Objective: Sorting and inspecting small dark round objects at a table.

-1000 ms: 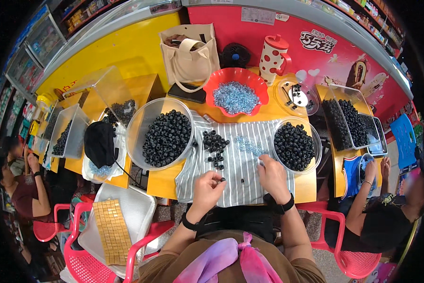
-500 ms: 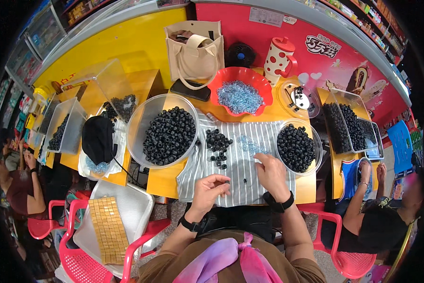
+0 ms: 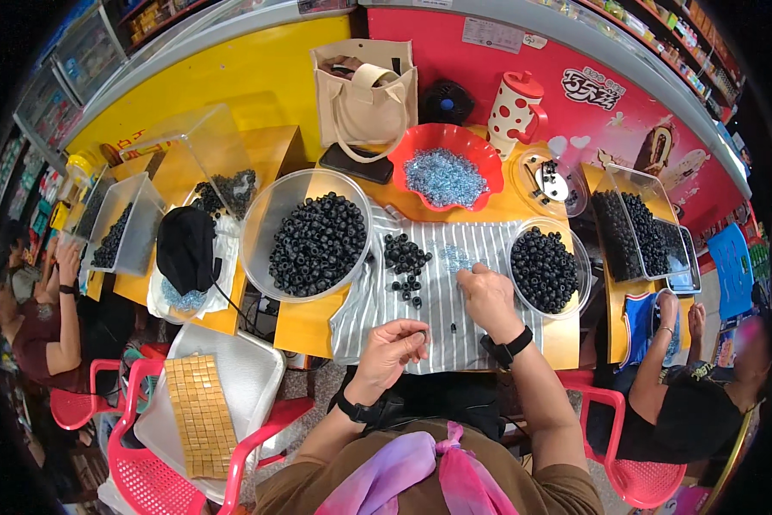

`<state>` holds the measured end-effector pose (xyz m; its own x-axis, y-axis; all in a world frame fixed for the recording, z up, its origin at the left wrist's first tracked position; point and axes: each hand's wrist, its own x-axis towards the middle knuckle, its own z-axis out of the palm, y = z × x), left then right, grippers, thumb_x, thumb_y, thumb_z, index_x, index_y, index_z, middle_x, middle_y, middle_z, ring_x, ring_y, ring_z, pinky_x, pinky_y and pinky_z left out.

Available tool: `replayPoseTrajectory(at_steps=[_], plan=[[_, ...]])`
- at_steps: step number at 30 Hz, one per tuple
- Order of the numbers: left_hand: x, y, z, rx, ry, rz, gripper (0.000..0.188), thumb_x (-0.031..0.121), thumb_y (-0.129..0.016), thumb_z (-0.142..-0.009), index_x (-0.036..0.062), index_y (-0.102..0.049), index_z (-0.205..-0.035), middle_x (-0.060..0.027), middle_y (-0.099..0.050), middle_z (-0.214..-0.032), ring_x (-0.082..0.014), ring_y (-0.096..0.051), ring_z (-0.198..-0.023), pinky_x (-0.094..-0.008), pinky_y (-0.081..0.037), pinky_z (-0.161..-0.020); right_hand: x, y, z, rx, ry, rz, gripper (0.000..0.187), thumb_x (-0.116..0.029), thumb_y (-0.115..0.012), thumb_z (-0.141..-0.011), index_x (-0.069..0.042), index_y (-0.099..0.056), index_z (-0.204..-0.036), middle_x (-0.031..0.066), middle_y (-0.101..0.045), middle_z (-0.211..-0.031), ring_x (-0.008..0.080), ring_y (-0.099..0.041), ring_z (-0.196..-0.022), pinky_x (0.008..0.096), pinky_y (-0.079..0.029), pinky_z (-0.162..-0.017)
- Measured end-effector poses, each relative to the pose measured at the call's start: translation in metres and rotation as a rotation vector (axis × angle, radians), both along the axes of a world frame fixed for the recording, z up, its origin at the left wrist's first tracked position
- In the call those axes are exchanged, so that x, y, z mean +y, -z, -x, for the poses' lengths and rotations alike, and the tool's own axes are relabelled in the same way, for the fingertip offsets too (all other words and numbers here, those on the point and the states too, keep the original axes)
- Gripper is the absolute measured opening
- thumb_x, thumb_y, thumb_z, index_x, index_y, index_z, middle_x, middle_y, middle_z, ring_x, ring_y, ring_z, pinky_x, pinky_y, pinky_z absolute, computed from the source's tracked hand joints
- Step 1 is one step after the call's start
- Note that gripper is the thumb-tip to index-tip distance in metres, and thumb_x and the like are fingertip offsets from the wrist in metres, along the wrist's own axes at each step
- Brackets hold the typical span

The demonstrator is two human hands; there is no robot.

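Observation:
My left hand [image 3: 390,350] is closed near the front of the grey-and-white striped cloth [image 3: 364,322], pinching a small black bead [image 3: 424,334] between thumb and fingertips. To its right, my right hand [image 3: 490,302] reaches down with fingers pressed together at the near edge of a thin scatter of clear blue beads [image 3: 454,257]. What its fingertips hold, if anything, is too small to see. A little pile of black beads [image 3: 405,255] lies left of the blue ones. One dark bead [image 3: 454,327] sits alone on the cloth between my hands.
Round clear tubs of black beads stand left [image 3: 319,245] and right [image 3: 543,268] of the cloth. Behind are a red scalloped bowl [image 3: 446,202] of blue beads, a phone [image 3: 356,163], a canvas bag [image 3: 367,112] and a dotted tumbler [image 3: 513,112]. Other people sit on both sides.
My right hand has drawn its fingers together and shifted slightly at the blue beads. My left hand still pinches the black bead. The whole view has moved a little.

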<state>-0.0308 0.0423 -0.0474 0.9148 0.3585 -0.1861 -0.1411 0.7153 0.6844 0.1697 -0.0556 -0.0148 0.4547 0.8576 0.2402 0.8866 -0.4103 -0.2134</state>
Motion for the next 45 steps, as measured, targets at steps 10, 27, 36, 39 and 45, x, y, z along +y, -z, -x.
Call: replayPoseTrajectory(at_steps=[10, 27, 36, 39, 45], plan=[[-0.002, 0.0, -0.001, -0.001, -0.01, 0.083, 0.021, 0.011, -0.063, -0.09, -0.0002, -0.065, -0.108, -0.0066, -0.067, -0.087, -0.0121, -0.063, -0.066, -0.0207, -0.046, -0.057, -0.022, -0.007, 0.028, 0.318, -0.122, -0.165, 0.004, -0.003, -0.057, -0.079, -0.002, -0.054, -0.077, 0.0174, -0.057, -0.076, 0.0392, -0.058, -0.07, 0.0477, -0.045, -0.061], [-0.016, 0.003, -0.008, -0.065, 0.094, 0.343, 0.016, 0.01, -0.065, -0.088, 0.0024, -0.063, -0.101, -0.0081, -0.065, -0.087, -0.0141, -0.061, -0.071, -0.0218, -0.05, -0.06, -0.048, -0.008, 0.088, 1.33, -0.068, -0.816, 0.011, 0.01, -0.063, -0.081, 0.003, -0.066, -0.089, 0.005, -0.061, -0.085, 0.0111, -0.058, -0.078, 0.0232, -0.047, -0.071], [-0.022, -0.004, -0.006, 0.004, 0.118, 0.18, 0.015, 0.01, -0.07, -0.084, 0.0058, -0.062, -0.097, -0.0047, -0.066, -0.077, -0.01, -0.061, -0.053, -0.0167, -0.043, -0.043, -0.052, -0.019, 0.088, 0.915, -0.172, -0.715, 0.01, 0.008, -0.065, -0.076, 0.002, -0.064, -0.083, 0.0074, -0.061, -0.081, 0.0151, -0.058, -0.068, 0.0256, -0.046, -0.061], [-0.024, -0.001, -0.006, 0.011, 0.12, 0.14, 0.012, 0.008, -0.069, -0.084, 0.0052, -0.063, -0.094, -0.0051, -0.066, -0.076, -0.0099, -0.061, -0.054, -0.0166, -0.044, -0.043, -0.054, -0.019, 0.088, 0.813, -0.193, -0.691, 0.01, 0.008, -0.065, -0.074, 0.0, -0.063, -0.081, 0.0091, -0.059, -0.075, 0.018, -0.058, -0.065, 0.027, -0.044, -0.056], [-0.027, -0.001, -0.004, 0.003, 0.176, 0.11, 0.009, 0.002, -0.067, -0.084, 0.0039, -0.064, -0.092, -0.0054, -0.066, -0.074, -0.0099, -0.061, -0.054, -0.0178, -0.045, -0.044, -0.065, -0.01, 0.076, 1.132, -0.21, -0.557, 0.011, 0.001, -0.072, -0.073, 0.0, -0.063, -0.079, 0.0046, -0.058, -0.071, 0.0103, -0.056, -0.063, 0.024, -0.044, -0.056]])
